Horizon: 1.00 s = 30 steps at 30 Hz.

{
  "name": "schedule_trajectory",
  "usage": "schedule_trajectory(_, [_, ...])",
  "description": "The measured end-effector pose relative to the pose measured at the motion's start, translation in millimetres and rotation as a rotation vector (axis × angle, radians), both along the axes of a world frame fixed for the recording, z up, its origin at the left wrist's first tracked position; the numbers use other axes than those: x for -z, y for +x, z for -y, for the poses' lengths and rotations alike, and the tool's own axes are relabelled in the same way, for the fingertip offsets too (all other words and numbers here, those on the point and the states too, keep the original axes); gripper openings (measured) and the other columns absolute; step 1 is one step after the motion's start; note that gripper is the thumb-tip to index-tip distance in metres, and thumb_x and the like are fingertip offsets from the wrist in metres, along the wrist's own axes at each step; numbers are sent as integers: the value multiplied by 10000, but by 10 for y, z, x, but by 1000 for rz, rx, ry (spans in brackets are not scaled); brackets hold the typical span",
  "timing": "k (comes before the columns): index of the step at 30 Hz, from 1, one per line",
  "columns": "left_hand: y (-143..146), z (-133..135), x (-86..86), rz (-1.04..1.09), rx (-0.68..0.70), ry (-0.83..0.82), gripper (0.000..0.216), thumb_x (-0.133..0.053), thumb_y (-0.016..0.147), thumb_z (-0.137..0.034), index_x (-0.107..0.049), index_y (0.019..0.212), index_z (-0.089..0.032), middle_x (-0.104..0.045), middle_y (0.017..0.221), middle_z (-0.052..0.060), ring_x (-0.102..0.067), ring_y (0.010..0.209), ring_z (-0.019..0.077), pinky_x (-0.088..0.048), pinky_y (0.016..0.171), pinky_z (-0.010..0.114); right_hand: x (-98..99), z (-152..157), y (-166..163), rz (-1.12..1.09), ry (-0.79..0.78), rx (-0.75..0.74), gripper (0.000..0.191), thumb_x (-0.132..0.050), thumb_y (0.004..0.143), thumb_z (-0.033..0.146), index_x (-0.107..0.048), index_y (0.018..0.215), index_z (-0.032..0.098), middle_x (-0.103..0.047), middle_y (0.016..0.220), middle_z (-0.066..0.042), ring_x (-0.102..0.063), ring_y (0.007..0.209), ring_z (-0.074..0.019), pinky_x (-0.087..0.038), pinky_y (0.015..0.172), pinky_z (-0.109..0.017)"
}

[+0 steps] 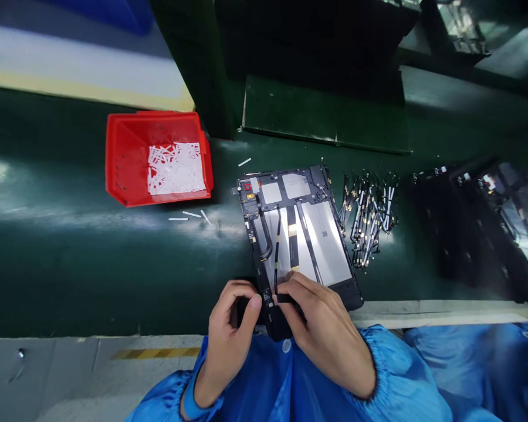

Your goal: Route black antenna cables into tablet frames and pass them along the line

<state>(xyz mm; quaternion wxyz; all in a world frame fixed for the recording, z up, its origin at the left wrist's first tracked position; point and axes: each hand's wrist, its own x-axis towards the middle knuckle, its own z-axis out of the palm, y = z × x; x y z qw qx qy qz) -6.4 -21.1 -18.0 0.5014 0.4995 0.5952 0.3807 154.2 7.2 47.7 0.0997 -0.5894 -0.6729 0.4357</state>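
- Dark green workbench spreads across the view, with a grey floor and a strip of yellow-and-black tape showing below its near edge.
- An opened tablet lies on the bench at the near edge, slightly turned, its insides facing up: silver battery panels, a black upper frame and several dark ribbon cables running lengthwise.
- The left hand, with a blue band at its wrist, is at the tablet's lower left edge; thumb and forefinger tips are close together, but whether they pinch anything I cannot tell.
- The right hand reaches over the tablet's lower part, thumb and forefinger nearly meeting at the lower end of a narrow black cable; their grip on it is unclear.
- Just right of the tablet lies a heap of thin black-and-white cables.
- Farther right, dark device housings stand in a blurred row.
- To the left, a red plastic bin holds many white strips; three loose strips lie near it.
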Motion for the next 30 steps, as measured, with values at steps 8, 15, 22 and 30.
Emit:
schedule_trajectory(8, [4, 34, 38, -69, 66, 58, 137, -495, 956, -203, -524, 822, -215, -510, 779, -37, -503, 708, 104, -421, 650, 208, 59, 52, -35, 8, 73, 46, 151, -458, 930, 129, -582, 978, 201, -616, 992, -29, -599, 900, -193, -470, 806, -338])
schedule_trajectory(15, [-2, -30, 25, -127, 113, 104, 130, -596, 883, -155, -513, 802, -214, -507, 761, -32, -507, 691, 116, -407, 654, 235, 39, 40, -42, 22, 41, 49, 154, -481, 909, 108, -590, 972, 197, -615, 993, -33, -597, 909, -193, -467, 793, -329])
schedule_trajectory(22, [-126, -172, -16, -56, 275, -48, 151, -561, 905, -247, -500, 773, -208, -519, 754, -21, -519, 681, 123, -407, 623, 236, -39, -27, 56, -13, -18, -31, 150, -460, 957, 157, -596, 980, 217, -617, 983, -21, -602, 893, -172, -477, 794, -309])
schedule_trajectory(30, [-134, -74, -64, 20, 183, -131, 108, -527, 941, -322, -510, 896, -225, -530, 818, -19, -538, 749, 126, -444, 682, 227, -137, -54, 35, -109, -39, -218, 194, -416, 993, 204, -578, 1088, 252, -646, 1018, -1, -638, 900, -161, -507, 791, -299])
